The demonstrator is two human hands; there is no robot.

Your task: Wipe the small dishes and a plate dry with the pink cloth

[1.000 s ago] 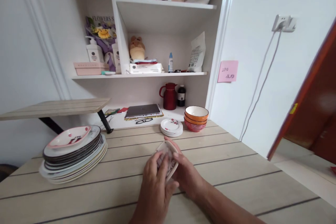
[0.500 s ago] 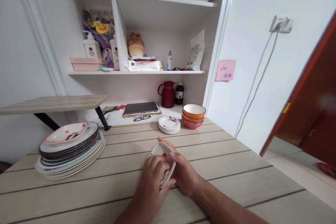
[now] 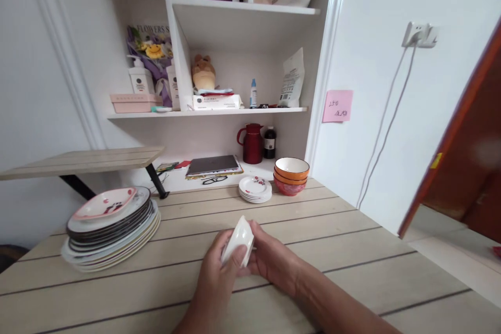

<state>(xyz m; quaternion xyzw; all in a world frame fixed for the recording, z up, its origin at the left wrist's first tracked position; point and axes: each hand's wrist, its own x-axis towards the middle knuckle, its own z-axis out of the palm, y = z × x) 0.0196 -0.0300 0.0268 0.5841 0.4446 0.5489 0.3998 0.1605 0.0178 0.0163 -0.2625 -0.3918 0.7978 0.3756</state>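
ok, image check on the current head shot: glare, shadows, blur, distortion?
Head view: glossy highlights on the white dish; soft, faint shadows on the wooden tabletop.
Head view: the red-brown doorway slants and looks soft, probably wide-angle stretch.
Head view: pink note's "250" reads, its lower writing doesn't clearly.
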